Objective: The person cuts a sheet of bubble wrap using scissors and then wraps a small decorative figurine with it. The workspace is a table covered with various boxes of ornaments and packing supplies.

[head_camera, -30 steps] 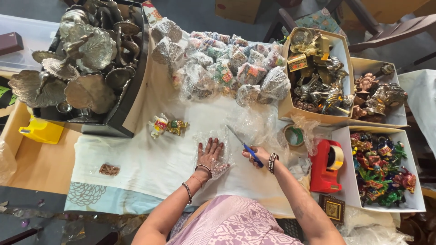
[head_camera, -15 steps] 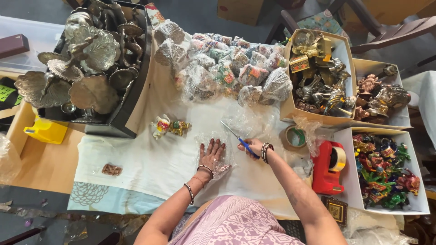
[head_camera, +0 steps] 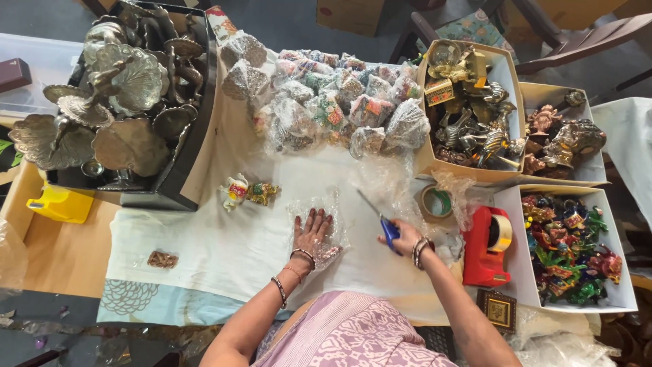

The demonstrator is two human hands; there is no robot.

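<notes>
Plastic sheet under left hand (flat).

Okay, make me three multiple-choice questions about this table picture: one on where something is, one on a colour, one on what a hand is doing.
1. Where does the red tape dispenser stand?
A. beside the yellow tool
B. between the right hand and the box of colourful figurines
C. inside the black crate

2. What colour are the handles of the scissors?
A. blue
B. green
C. white

3. What is the left hand doing?
A. lifting a figurine
B. pressing flat on clear plastic wrap
C. holding the tape roll

Answers:
1 B, it sits just right of the right hand, against the white box.
2 A, blue shows at the grip.
3 B, its fingers are spread on the plastic wrap.
</notes>
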